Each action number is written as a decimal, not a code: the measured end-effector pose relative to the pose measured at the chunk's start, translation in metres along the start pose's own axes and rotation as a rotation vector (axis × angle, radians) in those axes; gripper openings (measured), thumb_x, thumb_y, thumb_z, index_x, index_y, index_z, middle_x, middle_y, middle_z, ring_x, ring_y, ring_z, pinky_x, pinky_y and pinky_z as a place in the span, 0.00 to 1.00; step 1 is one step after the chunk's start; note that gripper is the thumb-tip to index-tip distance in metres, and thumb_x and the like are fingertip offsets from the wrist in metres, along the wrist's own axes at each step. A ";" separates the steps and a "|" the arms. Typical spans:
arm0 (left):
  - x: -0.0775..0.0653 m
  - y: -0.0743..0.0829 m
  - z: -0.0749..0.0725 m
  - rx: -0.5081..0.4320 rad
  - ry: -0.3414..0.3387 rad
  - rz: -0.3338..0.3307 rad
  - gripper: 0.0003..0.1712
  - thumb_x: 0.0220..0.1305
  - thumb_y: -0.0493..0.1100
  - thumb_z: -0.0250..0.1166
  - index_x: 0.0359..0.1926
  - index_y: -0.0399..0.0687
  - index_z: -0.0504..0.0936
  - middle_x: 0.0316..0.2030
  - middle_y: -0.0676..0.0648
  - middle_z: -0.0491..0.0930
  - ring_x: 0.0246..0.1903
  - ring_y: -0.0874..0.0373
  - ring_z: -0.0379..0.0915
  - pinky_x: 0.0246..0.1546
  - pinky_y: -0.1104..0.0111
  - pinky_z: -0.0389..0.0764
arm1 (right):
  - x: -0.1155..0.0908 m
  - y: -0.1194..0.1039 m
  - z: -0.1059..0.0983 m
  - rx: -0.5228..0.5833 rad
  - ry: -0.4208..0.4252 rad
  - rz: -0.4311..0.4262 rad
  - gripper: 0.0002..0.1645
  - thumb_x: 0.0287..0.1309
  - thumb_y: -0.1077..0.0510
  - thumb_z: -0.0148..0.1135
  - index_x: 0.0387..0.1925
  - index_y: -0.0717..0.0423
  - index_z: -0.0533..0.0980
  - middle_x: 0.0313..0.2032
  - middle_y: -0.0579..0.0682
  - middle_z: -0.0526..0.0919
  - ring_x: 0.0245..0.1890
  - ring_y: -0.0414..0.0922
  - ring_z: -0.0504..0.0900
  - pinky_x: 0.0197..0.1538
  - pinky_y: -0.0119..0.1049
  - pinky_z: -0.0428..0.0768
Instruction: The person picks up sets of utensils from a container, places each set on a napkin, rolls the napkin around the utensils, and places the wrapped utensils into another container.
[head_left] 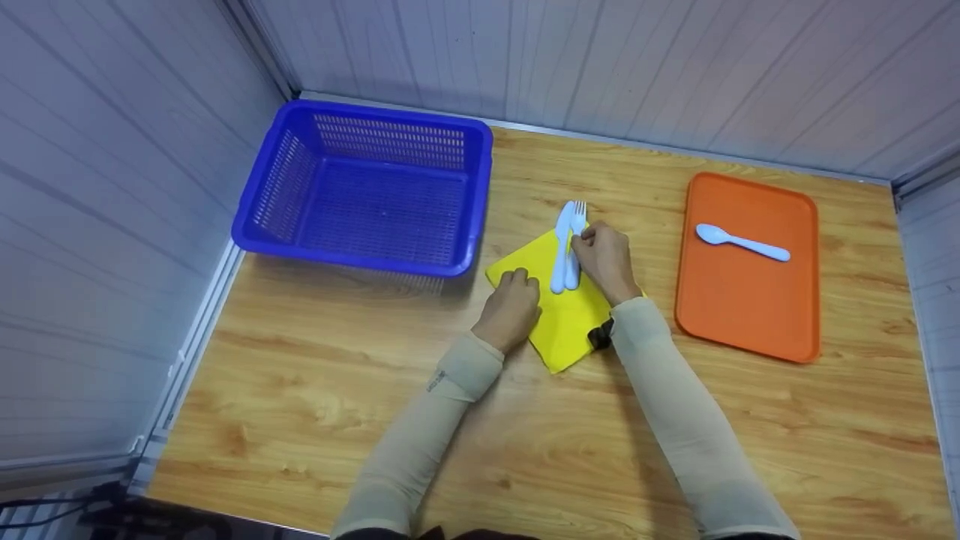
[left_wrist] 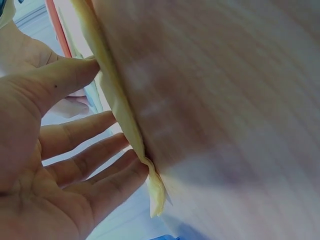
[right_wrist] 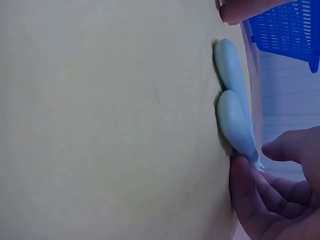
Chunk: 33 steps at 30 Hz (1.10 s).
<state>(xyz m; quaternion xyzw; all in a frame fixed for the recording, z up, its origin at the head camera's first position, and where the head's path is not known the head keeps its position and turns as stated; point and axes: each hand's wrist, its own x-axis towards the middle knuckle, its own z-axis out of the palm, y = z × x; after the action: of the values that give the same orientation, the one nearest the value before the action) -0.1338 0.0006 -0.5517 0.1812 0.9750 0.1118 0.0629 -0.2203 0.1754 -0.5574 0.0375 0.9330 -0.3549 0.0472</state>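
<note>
A yellow napkin (head_left: 559,322) lies on the wooden table. On it, side by side, lie a light blue knife (head_left: 559,262) and fork (head_left: 572,274), handles toward the person. My left hand (head_left: 511,307) rests at the napkin's left side; in the left wrist view its fingertips (left_wrist: 137,170) touch the cloth's edge. Beside the fork is my right hand (head_left: 606,259). Seen from the right wrist, its bent forefinger touches the fork (right_wrist: 232,120), while the thumb (right_wrist: 280,146) stands a little apart from it. The right hand covers part of the napkin.
An orange tray (head_left: 742,307) stands to the right, with a light blue spoon (head_left: 742,242) lying on it. At the back left is a blue plastic basket (head_left: 360,259) with slotted walls. White panels (head_left: 600,67) enclose the table (head_left: 300,390) at the back and sides.
</note>
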 end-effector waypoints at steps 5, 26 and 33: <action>0.001 0.001 -0.003 0.004 -0.016 0.003 0.16 0.66 0.42 0.66 0.49 0.34 0.82 0.47 0.38 0.77 0.48 0.45 0.74 0.41 0.61 0.84 | -0.002 0.001 -0.002 0.025 0.000 -0.010 0.16 0.67 0.55 0.57 0.44 0.65 0.80 0.35 0.55 0.83 0.29 0.45 0.81 0.30 0.32 0.78; 0.011 0.035 -0.011 0.042 0.157 0.199 0.15 0.68 0.44 0.63 0.48 0.38 0.83 0.43 0.43 0.79 0.40 0.50 0.76 0.36 0.64 0.83 | -0.006 0.016 -0.052 -0.072 -0.022 -0.034 0.15 0.67 0.57 0.58 0.50 0.62 0.80 0.42 0.58 0.83 0.38 0.52 0.81 0.40 0.47 0.81; 0.020 0.058 -0.008 0.047 0.147 0.247 0.16 0.69 0.46 0.63 0.51 0.41 0.83 0.49 0.44 0.80 0.46 0.51 0.77 0.38 0.63 0.84 | -0.007 0.036 -0.078 -0.110 -0.011 -0.029 0.15 0.68 0.58 0.56 0.51 0.62 0.79 0.45 0.59 0.82 0.43 0.55 0.81 0.45 0.50 0.80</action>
<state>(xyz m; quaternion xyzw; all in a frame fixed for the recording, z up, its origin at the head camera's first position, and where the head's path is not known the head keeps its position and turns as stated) -0.1338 0.0586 -0.5318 0.2926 0.9497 0.1087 -0.0272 -0.2146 0.2536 -0.5223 0.0197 0.9513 -0.3038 0.0491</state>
